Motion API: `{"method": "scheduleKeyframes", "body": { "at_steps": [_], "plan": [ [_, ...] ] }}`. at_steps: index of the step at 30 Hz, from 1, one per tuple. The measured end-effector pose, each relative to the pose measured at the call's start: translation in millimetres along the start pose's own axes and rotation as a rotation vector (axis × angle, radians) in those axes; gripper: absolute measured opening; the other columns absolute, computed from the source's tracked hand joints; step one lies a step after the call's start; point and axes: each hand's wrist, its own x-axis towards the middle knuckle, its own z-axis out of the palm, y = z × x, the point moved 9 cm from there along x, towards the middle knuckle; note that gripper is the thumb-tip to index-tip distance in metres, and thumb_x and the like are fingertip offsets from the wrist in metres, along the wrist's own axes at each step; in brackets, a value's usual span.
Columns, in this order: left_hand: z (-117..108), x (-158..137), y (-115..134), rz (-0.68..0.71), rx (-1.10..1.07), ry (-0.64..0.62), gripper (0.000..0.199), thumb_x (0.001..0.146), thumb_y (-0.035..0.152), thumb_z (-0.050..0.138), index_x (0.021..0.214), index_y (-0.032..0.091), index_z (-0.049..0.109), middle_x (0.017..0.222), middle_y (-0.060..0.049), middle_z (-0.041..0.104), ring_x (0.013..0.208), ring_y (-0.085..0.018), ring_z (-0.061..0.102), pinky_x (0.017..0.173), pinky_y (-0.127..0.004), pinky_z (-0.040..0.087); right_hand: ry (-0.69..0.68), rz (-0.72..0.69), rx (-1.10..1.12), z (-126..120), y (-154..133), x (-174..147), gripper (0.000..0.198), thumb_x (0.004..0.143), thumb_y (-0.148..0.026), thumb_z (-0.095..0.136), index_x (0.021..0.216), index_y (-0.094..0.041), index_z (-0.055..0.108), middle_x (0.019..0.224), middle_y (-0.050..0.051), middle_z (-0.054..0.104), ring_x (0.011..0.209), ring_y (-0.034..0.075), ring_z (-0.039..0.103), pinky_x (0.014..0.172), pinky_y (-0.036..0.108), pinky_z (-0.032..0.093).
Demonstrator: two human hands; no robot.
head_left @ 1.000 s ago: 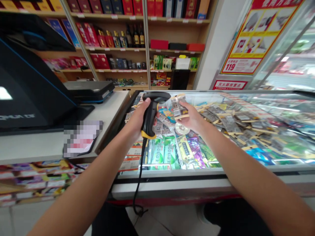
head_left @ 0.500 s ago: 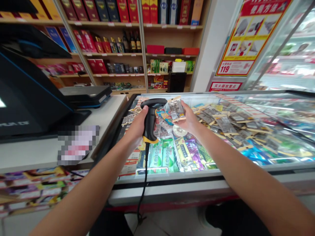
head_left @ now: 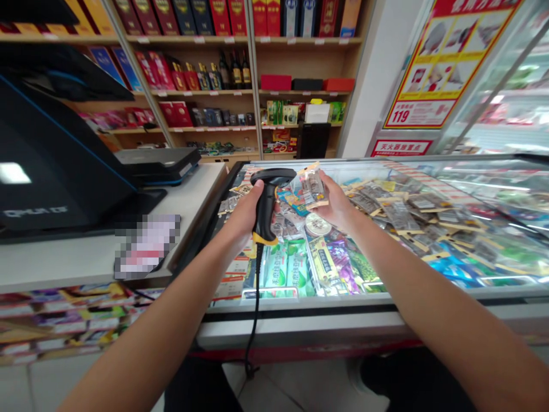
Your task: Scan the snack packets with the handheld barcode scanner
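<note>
One packet, in right hand, near scanner

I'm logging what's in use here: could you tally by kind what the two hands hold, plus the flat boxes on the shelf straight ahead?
Barcode scanner, in the left hand: 1
Snack-sized packet, in the right hand: 1
Flat boxes (red, black, orange-red): 3
Total: 5
</note>
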Motion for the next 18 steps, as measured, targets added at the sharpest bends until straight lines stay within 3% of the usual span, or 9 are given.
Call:
{"method": "scheduleKeyframes", "body": {
  "at_steps": [4,10,12,14,16,18],
  "plan": [
    [1,0,2,0.008,-0.008,-0.018,0.051,0.095,0.062,0.049,0.075,0.017,0.063,0.061,-0.004,0.066,0.044,-0.011,0.056,0.041,-0.021,0.043,-0.002,-0.009,-0.117,-2,1,1,0.065,0.085,-0.080,0.043,0.109,-0.026,0.069,0.103,0.007,0.077,0.094,0.028,0.072,0.075,0.037,0.055],
    [1,-2,4,0.020,-0.014,-0.022,0.053,0.092,0.065,0.053,0.078,0.016,0.065,0.064,-0.005,0.067,0.044,-0.012,0.056,0.042,-0.022,0.045,0.014,-0.092,-0.322,3,-12,-5,0.067,0.085,-0.084,0.039,0.105,-0.027,0.068,0.096,0.007,0.076,0.089,0.028,0.070,0.078,0.040,0.052],
    [-3,-2,9,0.035,-0.017,0.009,0.053,0.092,0.066,0.054,0.080,0.016,0.065,0.063,-0.004,0.066,0.044,-0.011,0.056,0.042,-0.021,0.045,0.098,-0.164,-0.634,-6,-28,-11,0.063,0.084,-0.081,0.047,0.102,-0.024,0.066,0.092,0.009,0.073,0.085,0.028,0.068,0.079,0.041,0.051],
    [-10,-1,15,0.057,-0.012,0.051,0.052,0.091,0.067,0.055,0.081,0.017,0.065,0.062,-0.003,0.066,0.044,-0.011,0.056,0.042,-0.021,0.044,0.224,-0.195,-1.084,-19,-44,-19,0.054,0.081,-0.072,0.060,0.098,-0.021,0.065,0.089,0.011,0.071,0.085,0.031,0.066,0.082,0.045,0.049],
    [-19,-1,24,0.088,-0.005,0.094,0.053,0.090,0.069,0.054,0.083,0.018,0.064,0.061,-0.002,0.066,0.043,-0.011,0.056,0.042,-0.021,0.043,0.337,-0.157,-1.488,-32,-53,-28,0.050,0.077,-0.065,0.069,0.096,-0.019,0.066,0.093,0.015,0.070,0.095,0.036,0.065,0.088,0.052,0.046],
    [-27,-1,34,0.119,-0.004,0.135,0.054,0.089,0.071,0.053,0.086,0.019,0.064,0.060,-0.001,0.064,0.043,-0.011,0.057,0.041,-0.021,0.042,0.420,-0.102,-1.720,-41,-57,-35,0.050,0.077,-0.063,0.072,0.096,-0.017,0.068,0.103,0.020,0.069,0.108,0.043,0.060,0.092,0.060,0.042]
  ]
}}
